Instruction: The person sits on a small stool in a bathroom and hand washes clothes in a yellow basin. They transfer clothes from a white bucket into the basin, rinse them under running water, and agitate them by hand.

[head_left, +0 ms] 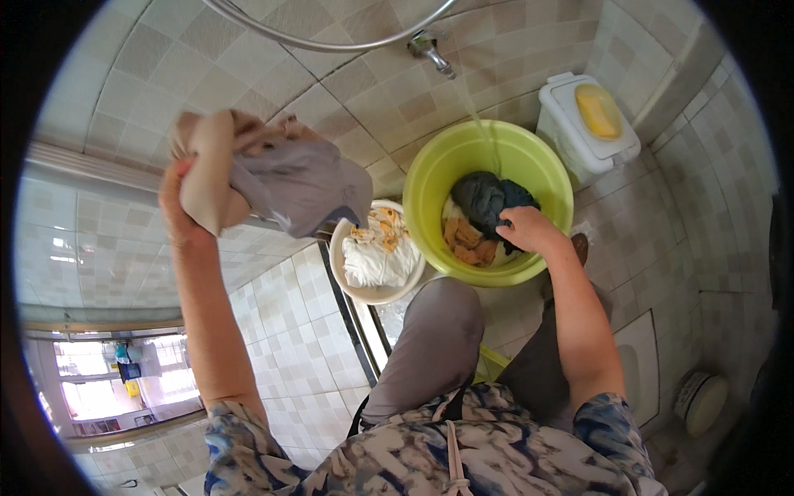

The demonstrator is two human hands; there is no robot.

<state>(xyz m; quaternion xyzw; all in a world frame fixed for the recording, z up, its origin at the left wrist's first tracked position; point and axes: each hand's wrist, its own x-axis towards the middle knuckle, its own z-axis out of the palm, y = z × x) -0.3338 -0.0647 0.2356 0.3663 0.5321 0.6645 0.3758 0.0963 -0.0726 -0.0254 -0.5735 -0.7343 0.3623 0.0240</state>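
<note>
My left hand [182, 208] is raised at the left and grips a bundle of beige and grey cloth [291, 177], which hangs out to the right, above the small basin. My right hand [530, 229] reaches into a large lime-green plastic tub [425, 167], its fingers at a dark wet cloth [477, 198]; whether they pinch it is unclear. Orange-brown cloth [474, 245] lies beside the dark one in the tub. From a wall tap [434, 57], a thin stream of water runs into the tub.
A white basin [378, 296] with white and yellow-patterned cloth stands left of the tub. To the right is a white lidded bin [567, 133] with a yellow soap dish [598, 111] on top. A shower hose [322, 44] loops above. A squat toilet [639, 366] and round container [701, 403] lie at right.
</note>
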